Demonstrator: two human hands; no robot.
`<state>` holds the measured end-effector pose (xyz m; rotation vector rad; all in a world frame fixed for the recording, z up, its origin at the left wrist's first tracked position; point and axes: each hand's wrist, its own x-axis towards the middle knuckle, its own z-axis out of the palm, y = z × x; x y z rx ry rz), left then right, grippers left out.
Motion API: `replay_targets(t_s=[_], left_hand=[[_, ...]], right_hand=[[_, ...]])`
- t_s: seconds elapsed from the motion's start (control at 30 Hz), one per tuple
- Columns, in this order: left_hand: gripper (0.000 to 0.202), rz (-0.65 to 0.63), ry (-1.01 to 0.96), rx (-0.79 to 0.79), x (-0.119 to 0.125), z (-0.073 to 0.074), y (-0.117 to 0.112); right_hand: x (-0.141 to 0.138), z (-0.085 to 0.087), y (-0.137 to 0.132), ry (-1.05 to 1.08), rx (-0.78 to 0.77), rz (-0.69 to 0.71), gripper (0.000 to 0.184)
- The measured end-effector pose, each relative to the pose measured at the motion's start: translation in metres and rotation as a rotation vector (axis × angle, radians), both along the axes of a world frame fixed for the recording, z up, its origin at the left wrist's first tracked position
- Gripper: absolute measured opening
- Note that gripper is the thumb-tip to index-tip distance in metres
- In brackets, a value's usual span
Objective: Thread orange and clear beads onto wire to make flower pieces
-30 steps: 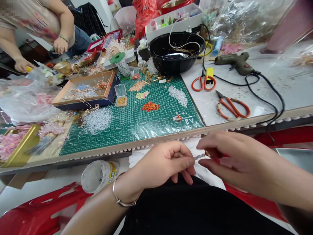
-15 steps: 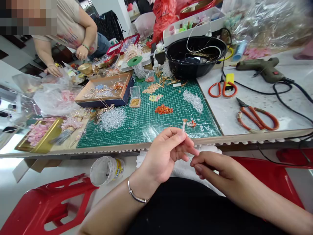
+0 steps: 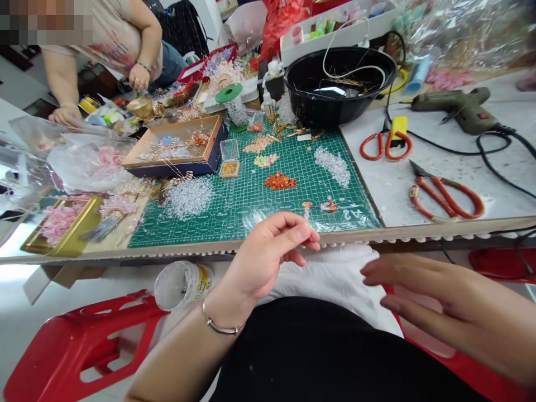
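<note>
A little beaded piece [image 3: 307, 209] sticks up from the tips of the left hand [image 3: 266, 254]. Its top is peachy orange and the part below looks clear. It is just above the thumb and pointing finger, in front of the near edge of the green mat [image 3: 228, 226]. The left thumb is pressed close to the pointing finger, with the low end of the piece pinched between them. The other fingers curl loosely underneath. The piece is small and a bit blurry, so I can't tell just how it is made.

The right hand [image 3: 448, 301] is well apart from the left one, off to the side and over the lap. Its thumb is spread away from its fingers, with a wide gap, and I see nothing held there.

On the mat, a few orange and clear bits [image 3: 330, 206] lie near the beaded piece, just to the right of it. Farther back there is a heap of orange beads [image 3: 280, 181], and a heap of clear beads [image 3: 334, 166] is to the right of that. Pliers with orange handles [image 3: 456, 198] lie on the white tabletop [image 3: 377, 190], beside the mat.
</note>
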<state>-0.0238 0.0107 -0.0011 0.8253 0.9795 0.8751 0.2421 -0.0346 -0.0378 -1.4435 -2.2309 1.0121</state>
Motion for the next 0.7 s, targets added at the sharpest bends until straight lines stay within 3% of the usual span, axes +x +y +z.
replay_targets(t_s=[0.1, 0.23, 0.4, 0.5, 0.7], left_hand=[[0.013, -0.033, 0.008, 0.005, 0.008, 0.000, -0.003], [0.015, -0.061, -0.029, -0.035, 0.016, -0.001, -0.006], [0.017, -0.091, -0.060, -0.085, 0.013, -0.002, -0.005], [0.020, -0.117, -0.039, -0.129, 0.011, -0.003, -0.003], [0.023, -0.270, -0.023, -0.196, 0.010, -0.006, -0.001]], right_hand=[[-0.021, 0.008, 0.012, 0.172, -0.018, -0.049, 0.028], [-0.051, 0.014, 0.028, 0.368, -0.185, -0.039, 0.028], [-0.055, 0.010, 0.030, 0.384, -0.239, -0.064, 0.032], [-0.049, 0.010, 0.028, 0.323, -0.129, -0.056, 0.026], [-0.037, 0.020, 0.025, 0.126, 0.295, -0.035, 0.017]])
